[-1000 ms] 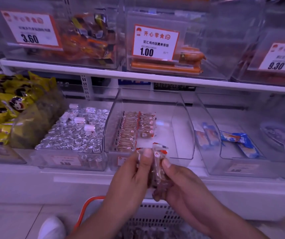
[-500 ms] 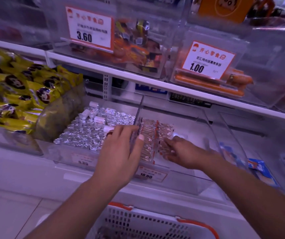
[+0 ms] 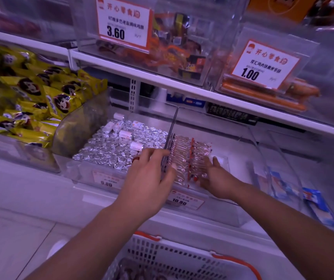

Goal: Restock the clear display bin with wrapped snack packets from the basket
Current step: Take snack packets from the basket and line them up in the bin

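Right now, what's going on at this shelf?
A person is restocking the clear display bin on the lower shelf. Both hands are inside it: the left hand rests against the divider wall at the left of the wrapped snack packets, and the right hand touches the row from the right, fingers fairly straight, apparently squaring it up. The right part of the bin is unfilled. The basket sits below, near the person.

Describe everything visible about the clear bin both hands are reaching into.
The clear display bin is see-through plastic with a low front wall carrying a 10.80 price label. It sits on the lower shelf beside the bin of foil-wrapped pieces. Wrapped snack packets fill its left side in rows; the right side looks bare. The left hand rests over its left wall; the right hand touches the packets.
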Demonstrator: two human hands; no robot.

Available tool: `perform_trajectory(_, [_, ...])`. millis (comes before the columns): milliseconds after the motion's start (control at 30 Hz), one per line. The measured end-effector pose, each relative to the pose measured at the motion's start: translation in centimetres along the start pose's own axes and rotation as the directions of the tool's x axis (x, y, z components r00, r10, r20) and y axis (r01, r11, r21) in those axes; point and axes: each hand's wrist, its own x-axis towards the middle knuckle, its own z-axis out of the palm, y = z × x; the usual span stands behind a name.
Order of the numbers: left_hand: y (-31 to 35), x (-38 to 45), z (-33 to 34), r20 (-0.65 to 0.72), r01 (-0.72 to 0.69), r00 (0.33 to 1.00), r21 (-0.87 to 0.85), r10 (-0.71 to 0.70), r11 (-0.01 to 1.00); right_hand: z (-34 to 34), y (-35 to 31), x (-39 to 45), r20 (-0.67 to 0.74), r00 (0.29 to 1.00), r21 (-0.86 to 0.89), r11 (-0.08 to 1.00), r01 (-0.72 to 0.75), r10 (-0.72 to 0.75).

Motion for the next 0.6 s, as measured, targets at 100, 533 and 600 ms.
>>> perform_trajectory(100, [0.0, 0.1, 0.3, 0.025, 0.009, 1.000, 0.003, -0.009, 1.000, 0.2, -1.2, 1.0, -0.005, 0.999, 0.036, 0.999, -0.033, 0.033])
perform_trajectory(533, [-0.1, 0.1, 0.1, 0.059, 0.002, 0.998, 0.006, -0.002, 1.000, -1.7, 1.3, -0.6, -0.006, 1.000, -0.144, 0.990, 0.012, -0.013])
perform_trajectory(600, [-0.1, 0.1, 0.2, 0.059, -0.001, 0.998, 0.008, 0.000, 1.000, -1.6, 1.1, -0.6, -0.048, 0.998, -0.089, 0.995, -0.038, 0.034])
